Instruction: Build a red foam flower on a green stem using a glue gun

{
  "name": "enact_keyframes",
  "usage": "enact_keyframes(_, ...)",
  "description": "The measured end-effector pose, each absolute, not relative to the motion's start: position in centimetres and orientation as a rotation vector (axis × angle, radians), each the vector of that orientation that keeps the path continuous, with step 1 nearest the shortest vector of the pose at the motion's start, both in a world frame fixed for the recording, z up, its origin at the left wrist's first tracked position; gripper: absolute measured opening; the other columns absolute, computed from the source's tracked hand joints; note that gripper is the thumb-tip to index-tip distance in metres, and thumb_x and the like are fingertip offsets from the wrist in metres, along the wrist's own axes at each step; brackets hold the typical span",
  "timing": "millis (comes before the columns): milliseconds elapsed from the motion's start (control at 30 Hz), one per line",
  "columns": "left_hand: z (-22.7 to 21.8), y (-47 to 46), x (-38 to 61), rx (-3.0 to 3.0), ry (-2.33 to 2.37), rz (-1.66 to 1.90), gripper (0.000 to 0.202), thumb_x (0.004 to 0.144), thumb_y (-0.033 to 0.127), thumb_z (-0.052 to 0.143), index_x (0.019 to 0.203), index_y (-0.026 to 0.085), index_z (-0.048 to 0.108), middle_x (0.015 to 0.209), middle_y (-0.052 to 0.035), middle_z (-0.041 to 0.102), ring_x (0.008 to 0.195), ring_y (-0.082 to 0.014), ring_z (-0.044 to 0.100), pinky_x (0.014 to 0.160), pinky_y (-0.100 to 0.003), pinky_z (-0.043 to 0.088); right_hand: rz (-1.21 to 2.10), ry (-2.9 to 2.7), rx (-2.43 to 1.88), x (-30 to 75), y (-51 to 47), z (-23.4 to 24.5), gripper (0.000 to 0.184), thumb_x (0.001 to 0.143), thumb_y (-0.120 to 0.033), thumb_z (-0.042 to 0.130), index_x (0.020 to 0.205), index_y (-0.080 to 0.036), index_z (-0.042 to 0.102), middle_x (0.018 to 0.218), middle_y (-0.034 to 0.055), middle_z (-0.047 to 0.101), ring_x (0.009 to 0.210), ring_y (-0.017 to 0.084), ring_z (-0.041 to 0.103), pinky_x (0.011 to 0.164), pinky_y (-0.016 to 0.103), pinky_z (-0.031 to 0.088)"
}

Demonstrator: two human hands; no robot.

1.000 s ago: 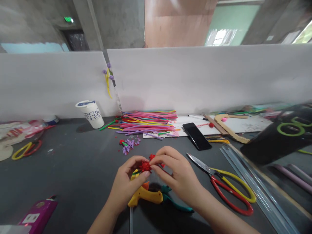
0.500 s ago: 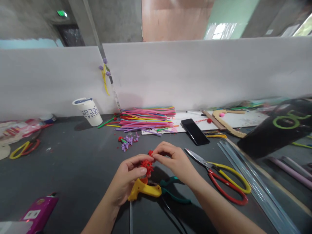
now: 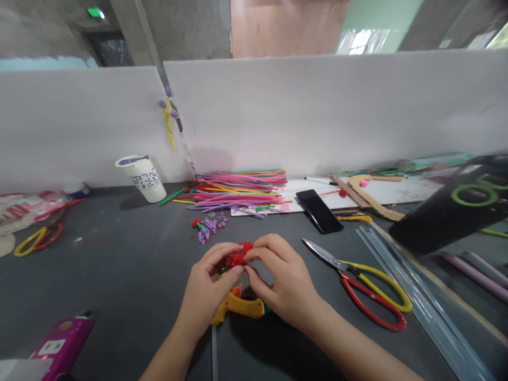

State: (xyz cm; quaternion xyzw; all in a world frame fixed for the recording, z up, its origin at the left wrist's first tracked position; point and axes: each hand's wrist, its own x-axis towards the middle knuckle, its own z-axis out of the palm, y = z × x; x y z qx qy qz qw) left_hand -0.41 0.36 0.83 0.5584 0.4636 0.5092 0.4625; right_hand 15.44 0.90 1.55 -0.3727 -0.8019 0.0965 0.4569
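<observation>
Both hands meet over the middle of the grey table [image 3: 119, 275], nearer its near edge; the left hand [image 3: 208, 288] and the right hand [image 3: 283, 283] each pinch the red fuzzy cluster [image 3: 237, 257] between thumb and fingertips, holding it just above a yellow glue gun [image 3: 238, 307] that lies on the table; the step in hand looks like shaping or tightening the cluster's twists; a next move would call for small, steady finger pressure, with 1 hand anchoring the piece; scissors [image 3: 369, 288] lie to the right; a bundle of coloured pipe cleaners [image 3: 242, 191] rests by the far edge
</observation>
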Motion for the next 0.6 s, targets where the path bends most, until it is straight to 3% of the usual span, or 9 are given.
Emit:
enact_keyframes(233,1.4,0.2,-0.1,1.452,1.254,1.284,0.020,0.072,0.017,0.068,0.091,0.020,0.075,0.102,-0.0068,0.069,0.101,-0.0234,0.061,0.089,-0.030,0.047,0.591,-1.772,-0.983,15.2,1.0,2.1,0.013,0.079,-0.009,0.053,0.075,-0.020,0.057,0.077,0.0018,0.056,0.075,0.016,0.054,0.068,0.028,0.044)
enact_keyframes(433,1.4,0.3,-0.4,1.175,1.110,1.260,0.021,0.071,0.021,0.070,0.090,0.023,0.077,0.103,-0.0052,0.070,0.099,-0.0222,0.061,0.080,-0.027,0.049,0.841,-1.427,-1.014,17.1,2.6,1.4,0.015,0.093,-0.025,0.040,0.078,-0.023,0.045,0.074,-0.0018,0.049,0.071,0.015,0.052,0.066,0.028,0.042)
enact_keyframes(533,1.6,0.1,-0.3,1.014,1.043,1.212,0.021,0.068,0.023,0.071,0.089,0.022,0.077,0.100,-0.0054,0.070,0.087,-0.0196,0.061,0.072,-0.027,0.050,0.811,-1.407,-1.059,18.2,3.7,0.7,0.026,0.094,-0.025,0.037,0.068,-0.023,0.041,0.066,-0.0030,0.045,0.065,0.015,0.047,0.064,0.028,0.038)
enact_keyframes(600,1.8,-0.1,-0.2,0.918,1.009,1.167,0.023,0.066,0.024,0.073,0.088,0.020,0.078,0.094,-0.0058,0.072,0.075,-0.0167,0.061,0.066,-0.027,0.051,0.816,-1.427,-1.094,18.6,4.1,0.7,0.032,0.091,-0.026,0.043,0.060,-0.023,0.039,0.058,-0.0046,0.040,0.058,0.014,0.041,0.059,0.027,0.034)
